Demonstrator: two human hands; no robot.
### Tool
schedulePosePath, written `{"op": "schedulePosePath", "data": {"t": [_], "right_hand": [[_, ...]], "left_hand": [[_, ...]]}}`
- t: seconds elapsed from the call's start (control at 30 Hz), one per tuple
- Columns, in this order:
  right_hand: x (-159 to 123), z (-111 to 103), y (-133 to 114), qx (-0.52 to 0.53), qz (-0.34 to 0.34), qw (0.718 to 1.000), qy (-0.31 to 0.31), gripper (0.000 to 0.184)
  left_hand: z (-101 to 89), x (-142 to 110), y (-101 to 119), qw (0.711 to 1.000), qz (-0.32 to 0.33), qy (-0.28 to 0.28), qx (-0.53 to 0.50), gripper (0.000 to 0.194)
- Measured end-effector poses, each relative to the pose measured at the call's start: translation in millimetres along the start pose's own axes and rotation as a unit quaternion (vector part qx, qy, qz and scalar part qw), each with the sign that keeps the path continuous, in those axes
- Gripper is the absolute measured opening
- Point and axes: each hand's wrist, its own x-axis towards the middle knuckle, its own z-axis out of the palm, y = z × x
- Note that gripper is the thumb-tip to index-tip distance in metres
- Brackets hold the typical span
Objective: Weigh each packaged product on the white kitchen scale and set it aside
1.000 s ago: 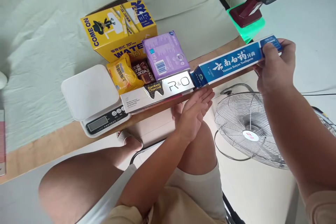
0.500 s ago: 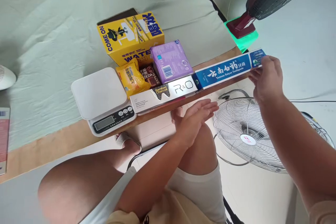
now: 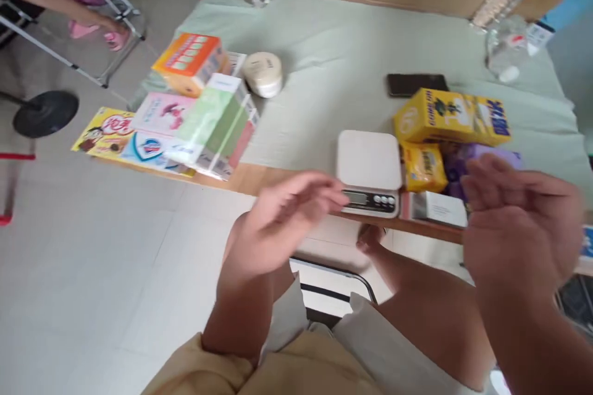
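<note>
My left hand (image 3: 290, 225) hovers in front of the table edge, just left of a white kitchen scale (image 3: 368, 160), its fingers extended and holding nothing. Motion blurs my right hand (image 3: 523, 222); it is raised with its fingers loosely bent and apart, nothing visible in it. Behind its fingers lies a purple pack (image 3: 495, 153), partly covered. A silver-and-white toothpaste box (image 3: 442, 208) lies along the edge beside the scale. The end of a blue toothpaste box (image 3: 588, 241) shows past my right wrist. Between scale and purple pack sits a yellow snack packet (image 3: 422, 166).
A yellow carton (image 3: 449, 116) and a dark phone (image 3: 417, 84) lie behind the scale. At the left stand stacked boxes, including an orange box (image 3: 189, 62) and a green box (image 3: 213, 117), beside a round cream jar (image 3: 263, 74). Bottles (image 3: 507, 46) stand at the back right.
The view has swung left, bringing the stacked boxes into sight. My right hand has come off the blue toothpaste box. My left hand has lifted away from my knee toward the scale's left side.
</note>
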Motion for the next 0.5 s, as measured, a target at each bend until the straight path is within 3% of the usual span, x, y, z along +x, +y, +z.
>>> {"op": "schedulePosePath", "data": {"t": [0.07,0.13,0.2,0.23,0.27,0.37,0.5], "right_hand": [[-7,60,-27,0.086,-0.033,0.992,-0.088,0.029],[-8,114,-46,0.122,-0.069,0.974,-0.179,0.029],[-2,164,-59,0.119,-0.1,0.956,-0.249,0.03],[3,187,-63,0.112,-0.112,0.949,-0.273,0.03],[9,210,-65,0.105,-0.124,0.943,-0.29,0.03],[30,274,-67,0.087,-0.172,0.934,-0.302,0.028],[50,334,-59,0.09,-0.185,0.924,-0.321,0.033]], "left_hand": [[-41.6,-10,-4,0.984,0.08,0.161,0.01,0.013],[-76.1,-12,-11,0.93,0.168,0.32,0.064,0.008],[-103.6,-7,-19,0.867,0.22,0.429,0.122,0.002],[-114.5,-4,-23,0.847,0.23,0.456,0.147,0.007],[-123.3,-1,-27,0.841,0.223,0.462,0.172,0.014],[-138.6,3,-36,0.866,0.151,0.412,0.24,0.038],[-146.0,5,-48,0.886,0.09,0.344,0.298,0.059]]}}
